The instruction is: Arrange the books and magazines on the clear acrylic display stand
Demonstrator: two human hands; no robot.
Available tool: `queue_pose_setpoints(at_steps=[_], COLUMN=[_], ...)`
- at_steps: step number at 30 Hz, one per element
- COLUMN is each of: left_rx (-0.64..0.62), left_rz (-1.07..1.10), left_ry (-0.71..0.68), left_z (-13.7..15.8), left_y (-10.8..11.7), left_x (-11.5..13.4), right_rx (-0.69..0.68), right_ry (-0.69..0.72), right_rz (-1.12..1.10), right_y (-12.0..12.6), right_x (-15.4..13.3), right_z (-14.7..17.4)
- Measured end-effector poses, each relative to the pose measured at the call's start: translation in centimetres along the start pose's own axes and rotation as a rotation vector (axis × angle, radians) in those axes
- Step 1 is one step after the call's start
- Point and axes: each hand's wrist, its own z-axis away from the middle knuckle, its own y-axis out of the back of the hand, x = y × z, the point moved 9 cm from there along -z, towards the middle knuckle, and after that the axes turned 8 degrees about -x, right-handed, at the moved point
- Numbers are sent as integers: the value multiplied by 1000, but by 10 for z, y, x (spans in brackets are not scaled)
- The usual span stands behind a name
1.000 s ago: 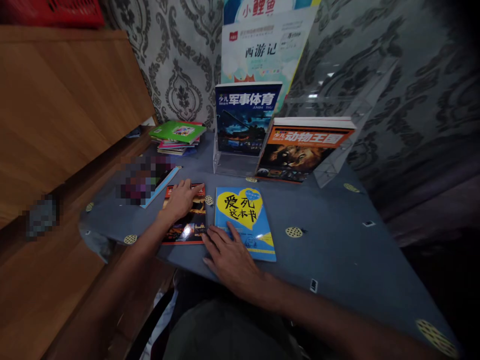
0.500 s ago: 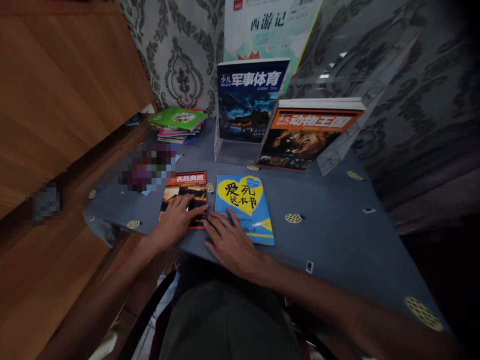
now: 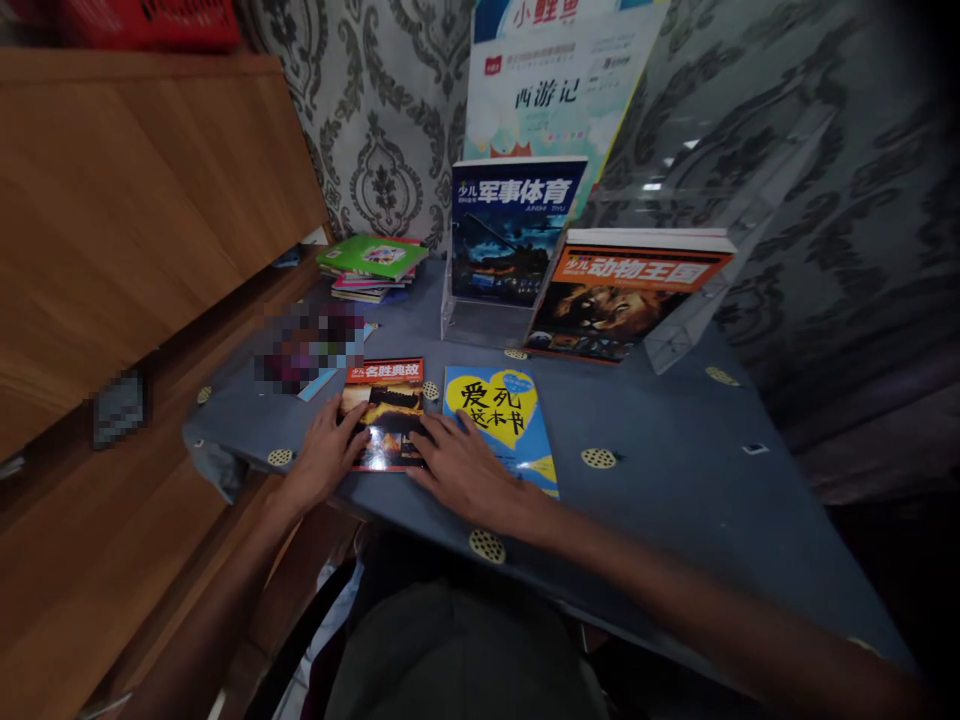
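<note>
A small book with a red title band and dark photos on its cover (image 3: 384,399) lies flat near the table's front edge. My left hand (image 3: 324,452) rests at its left side, fingers stretched out over the cover's edge. From the other side my right hand (image 3: 466,470) reaches in, fingers spread, its fingertips at the book's right edge. Under that hand is part of a blue book with a yellow heart (image 3: 517,410), lying flat beside the red-banded one. Neither hand has a book lifted.
Clear acrylic stands (image 3: 480,322) hold a dark blue book (image 3: 510,255), an orange lion book (image 3: 622,290) and a taller pale book (image 3: 547,100). Several books are stacked under a green one (image 3: 375,258). A blurred-out item (image 3: 311,350) lies left. A wooden cabinet (image 3: 150,190) borders the blue-covered table (image 3: 675,480).
My left hand has drawn back from the middle of the red-banded book to its left side. My right hand's fingertips now touch that book's right edge. The view has tilted up slightly.
</note>
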Motion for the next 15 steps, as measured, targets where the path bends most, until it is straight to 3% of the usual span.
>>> queue_pose_setpoints(at_steps=[6, 11, 15], left_rx=[52, 172, 214], left_rz=[204, 769, 1137], left_ry=[84, 294, 536], left_z=[-15, -28, -25], left_y=[12, 21, 8], left_x=[-6, -40, -74], right_rx=[87, 111, 122], right_ry=[-52, -55, -62], right_rz=[18, -43, -90], right_y=[-8, -10, -6], right_x=[14, 13, 15], right_z=[-37, -39, -37])
